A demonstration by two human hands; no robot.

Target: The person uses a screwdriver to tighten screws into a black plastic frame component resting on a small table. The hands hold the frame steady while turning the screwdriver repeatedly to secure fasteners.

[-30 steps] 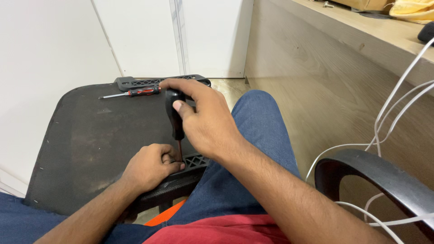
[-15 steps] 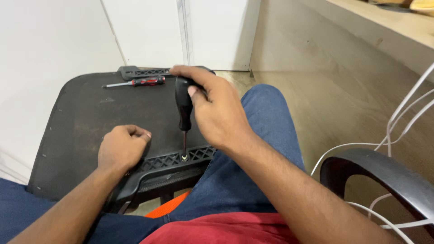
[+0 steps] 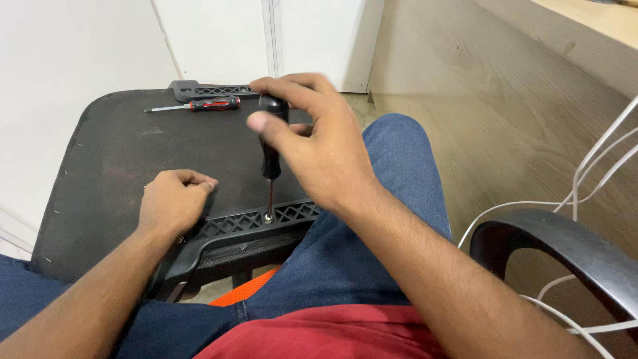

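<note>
Gripping a black-handled screwdriver [image 3: 269, 143] upright, the right hand [image 3: 319, 149] curled its fingers and thumb around the top of the handle. Directly below that hand, the shaft ran down to a screw [image 3: 268, 217] seated in a black latticed plastic bracket [image 3: 256, 223]. The bracket lay along the near edge of a dark, flat chair panel [image 3: 113, 166], which rested across the person's lap.

To the left of the right hand, the left hand [image 3: 174, 201] lay loosely fisted, knuckles up, on the panel, holding nothing visible. Its heel sat just beside the left end of the bracket; contact with the bracket could not be confirmed.

Beyond both hands, at the far edge of the panel, a second screwdriver with a red and black handle [image 3: 199, 105] lay flat, well apart from either hand. Just behind it sat a second latticed bracket [image 3: 209, 90].

To the right of the right forearm, a curved black armrest [image 3: 565, 249] stood over the wooden floor, with white cables [image 3: 585, 173] trailing beside it.
</note>
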